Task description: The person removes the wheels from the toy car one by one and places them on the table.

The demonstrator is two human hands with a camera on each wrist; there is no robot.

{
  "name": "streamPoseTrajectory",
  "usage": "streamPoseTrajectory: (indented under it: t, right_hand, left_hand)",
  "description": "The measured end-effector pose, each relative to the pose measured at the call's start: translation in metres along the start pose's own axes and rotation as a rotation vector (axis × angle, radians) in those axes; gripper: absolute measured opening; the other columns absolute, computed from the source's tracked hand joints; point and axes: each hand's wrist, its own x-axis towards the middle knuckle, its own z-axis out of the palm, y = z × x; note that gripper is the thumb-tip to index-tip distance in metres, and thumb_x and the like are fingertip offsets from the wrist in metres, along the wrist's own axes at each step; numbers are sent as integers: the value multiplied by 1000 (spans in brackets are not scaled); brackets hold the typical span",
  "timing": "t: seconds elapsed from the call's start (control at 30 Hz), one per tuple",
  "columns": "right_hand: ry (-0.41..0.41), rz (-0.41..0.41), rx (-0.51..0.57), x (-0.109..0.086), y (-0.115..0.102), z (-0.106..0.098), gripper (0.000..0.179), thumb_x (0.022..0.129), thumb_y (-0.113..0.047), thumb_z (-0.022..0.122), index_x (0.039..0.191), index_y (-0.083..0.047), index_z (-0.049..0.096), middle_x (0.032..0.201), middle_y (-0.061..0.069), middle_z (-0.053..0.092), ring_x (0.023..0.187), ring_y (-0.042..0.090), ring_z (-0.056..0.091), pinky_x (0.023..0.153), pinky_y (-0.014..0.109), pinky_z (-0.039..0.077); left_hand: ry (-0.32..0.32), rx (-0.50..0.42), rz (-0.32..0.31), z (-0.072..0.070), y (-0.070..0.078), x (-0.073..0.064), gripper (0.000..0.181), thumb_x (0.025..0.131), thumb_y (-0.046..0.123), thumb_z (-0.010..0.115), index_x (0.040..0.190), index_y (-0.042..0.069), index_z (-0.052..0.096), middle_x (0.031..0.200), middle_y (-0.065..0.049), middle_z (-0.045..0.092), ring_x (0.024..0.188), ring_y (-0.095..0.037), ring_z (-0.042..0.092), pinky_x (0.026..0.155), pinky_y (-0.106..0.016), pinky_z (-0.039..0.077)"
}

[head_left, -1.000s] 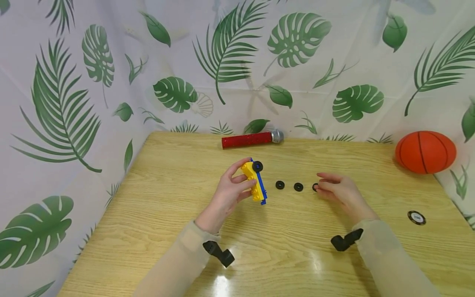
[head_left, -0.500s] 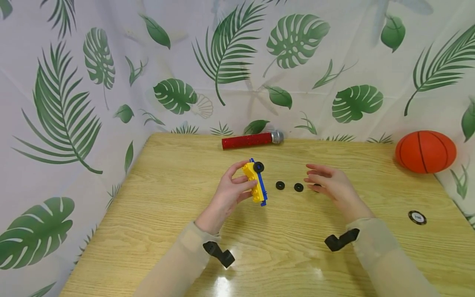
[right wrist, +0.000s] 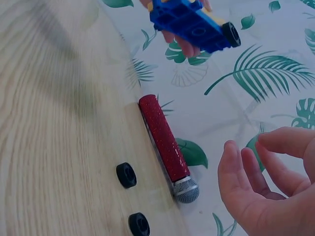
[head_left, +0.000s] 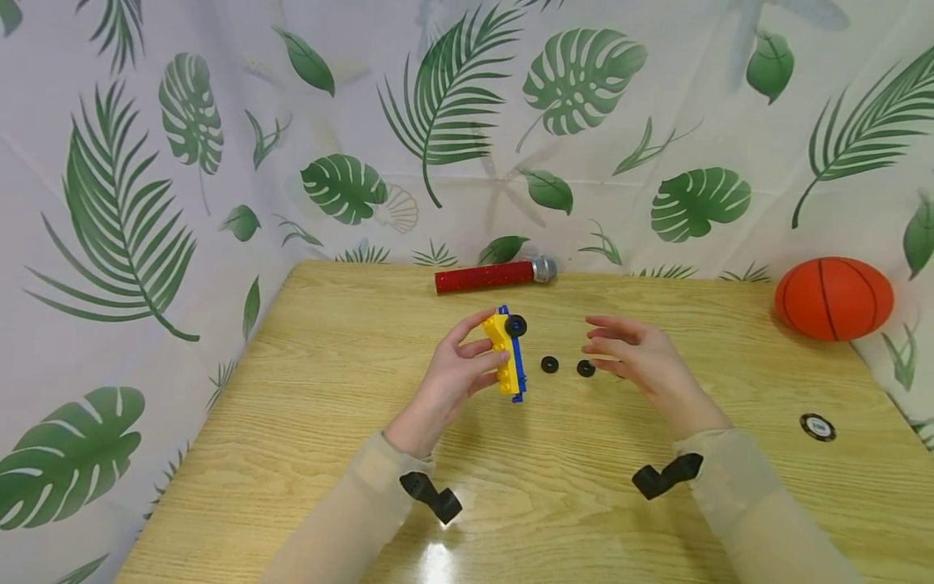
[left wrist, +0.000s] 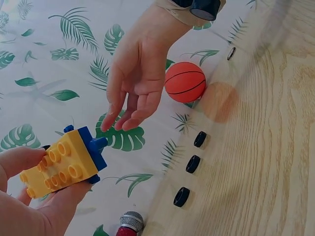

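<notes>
My left hand (head_left: 461, 369) holds a yellow and blue toy car (head_left: 507, 357) above the table, its thumb across the yellow studded side. A black tyre (head_left: 516, 325) sits at the car's upper end. In the right wrist view the blue underside (right wrist: 184, 22) shows. To the right, my right hand (head_left: 645, 357) hovers with loosely bent fingers and nothing in them. Three loose black tyres lie in a row on the table: a left tyre (head_left: 550, 364), a middle tyre (head_left: 586, 368) and a right tyre (left wrist: 200, 139), the last mostly hidden behind the right hand in the head view.
A red microphone (head_left: 485, 277) with a silver head lies along the table's back edge. At the back right sits an orange toy basketball (head_left: 834, 298). A round black-rimmed chip (head_left: 818, 427) rests on the wooden table (head_left: 314, 422) to the right. Leaf-patterned cloth hangs behind.
My right hand has left the right tyre, risen and moved left toward the car, its fingers spreading. The left hand has shifted the car slightly right and turned it a little more upright.
</notes>
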Motion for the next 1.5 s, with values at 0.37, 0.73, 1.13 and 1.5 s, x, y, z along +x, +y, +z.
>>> streamPoseTrajectory:
  t: [0.37, 0.73, 1.13, 1.5]
  right_hand:
    - [-40, -42, -20, -3, -10, 19, 55, 101, -16, 58, 147, 5, 38, 129, 9, 54, 98, 5, 69, 89, 22, 56]
    - [-76, -65, -5, -4, -16, 31, 51, 100, -14, 57, 144, 6, 41, 125, 8, 56, 99, 8, 70, 89, 24, 57]
    - [-103, -98, 16, -5, -16, 44, 49, 98, -6, 60, 141, 10, 44, 111, 0, 63, 97, 12, 69, 87, 30, 59]
    - [-93, -52, -105, -3, -13, 47, 49, 95, -10, 66, 138, 6, 50, 114, 13, 63, 91, 13, 69, 86, 28, 59]
  left_hand:
    - [-51, 29, -40, 2, -3, -1, 59, 91, -1, 67, 140, 31, 55, 128, -15, 67, 103, -19, 68, 89, -40, 59]
    - [-108, 47, -54, 7, -4, -2, 60, 91, 0, 67, 141, 30, 54, 129, -14, 65, 103, -19, 67, 88, -38, 59]
    - [-152, 33, -68, 10, -5, -2, 62, 90, -5, 67, 140, 29, 55, 134, -14, 63, 110, -23, 67, 91, -40, 57]
    - [-170, 46, -78, 14, -8, -2, 63, 90, -4, 67, 141, 29, 54, 134, -15, 63, 111, -24, 67, 90, -40, 58]
